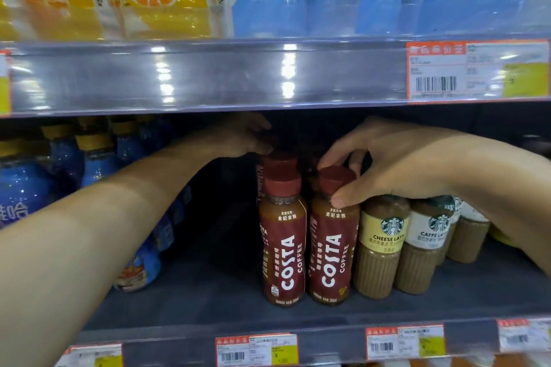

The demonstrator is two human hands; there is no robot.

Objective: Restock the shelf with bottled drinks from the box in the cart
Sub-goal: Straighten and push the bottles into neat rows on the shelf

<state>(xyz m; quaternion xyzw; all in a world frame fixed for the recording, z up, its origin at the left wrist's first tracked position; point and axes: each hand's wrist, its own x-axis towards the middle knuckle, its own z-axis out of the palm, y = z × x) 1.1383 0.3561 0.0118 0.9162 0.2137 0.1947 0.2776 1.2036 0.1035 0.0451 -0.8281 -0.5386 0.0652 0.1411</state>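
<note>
Two rows of dark red Costa coffee bottles stand on the dark middle shelf. My right hand grips the red cap of the front right Costa bottle, thumb on its neck. The front left Costa bottle stands beside it, touching. My left hand reaches deep into the shelf over the bottles behind the front left one; its fingers curl at a rear red cap, partly in shadow. The box and the cart are out of view.
Starbucks latte bottles stand right of the Costa rows. Blue bottles with yellow caps fill the left side. The upper shelf edge hangs low over my hands, with orange juice and blue packs above. Price tags line the front rail.
</note>
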